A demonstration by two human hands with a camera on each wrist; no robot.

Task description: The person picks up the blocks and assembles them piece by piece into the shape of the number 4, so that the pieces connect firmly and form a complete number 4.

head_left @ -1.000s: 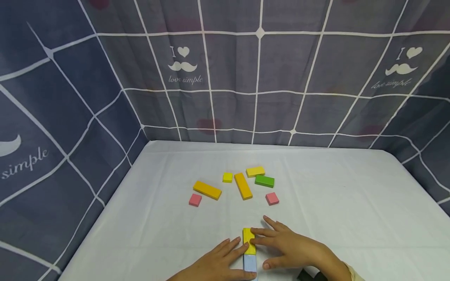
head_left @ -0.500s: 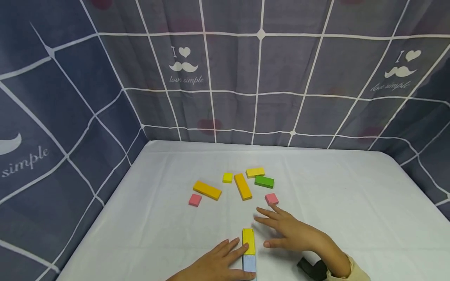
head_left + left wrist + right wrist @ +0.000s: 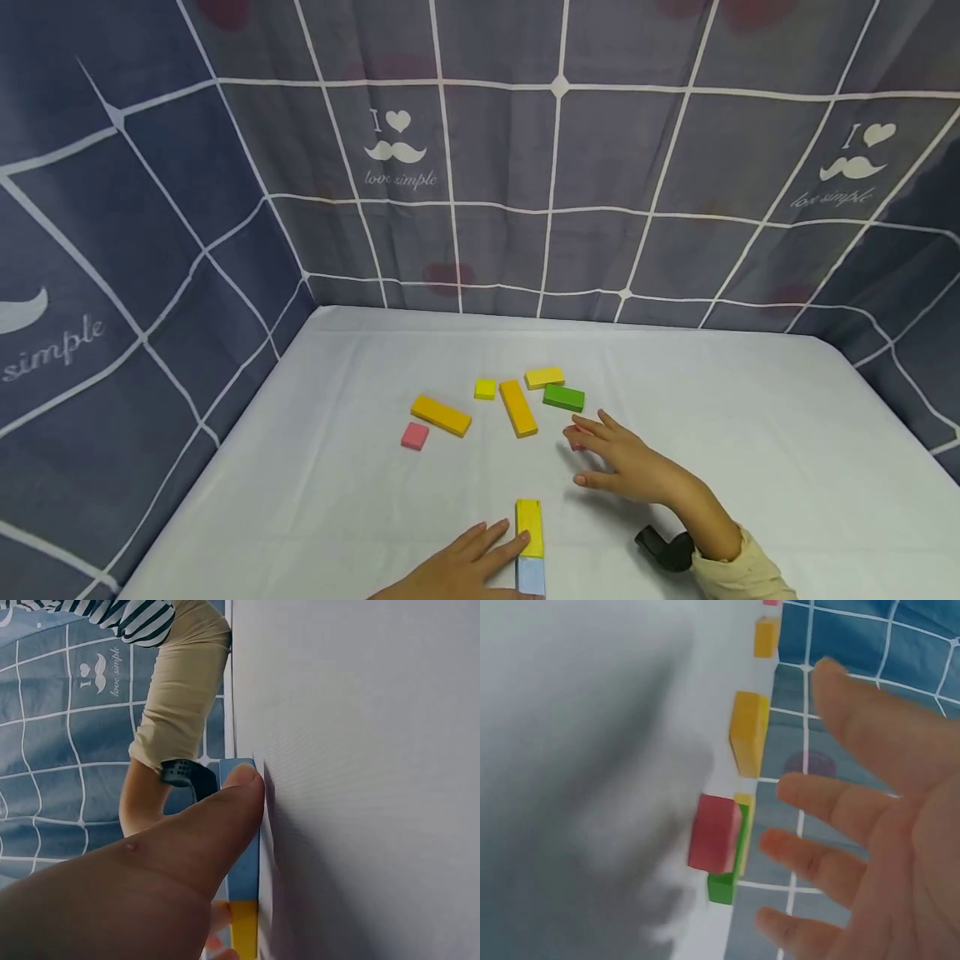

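Near the front of the white table a yellow block and a light blue block lie end to end in a line. My left hand rests against them from the left, fingers fairly straight, a fingertip on the yellow block. In the left wrist view its thumb lies along the blue block. My right hand hovers with spread fingers above the right-hand pink block, partly covering it. The right wrist view shows this pink block apart from the fingers, with nothing held.
Beyond the hands lie two orange-yellow bars, a small yellow block, a yellow block beside a green block, and another pink block. A checked curtain stands behind the table. A black strap device is at the right wrist.
My right hand has left the yellow block and moved forward to above the right-hand pink block. The left hand stays at the yellow and blue blocks.
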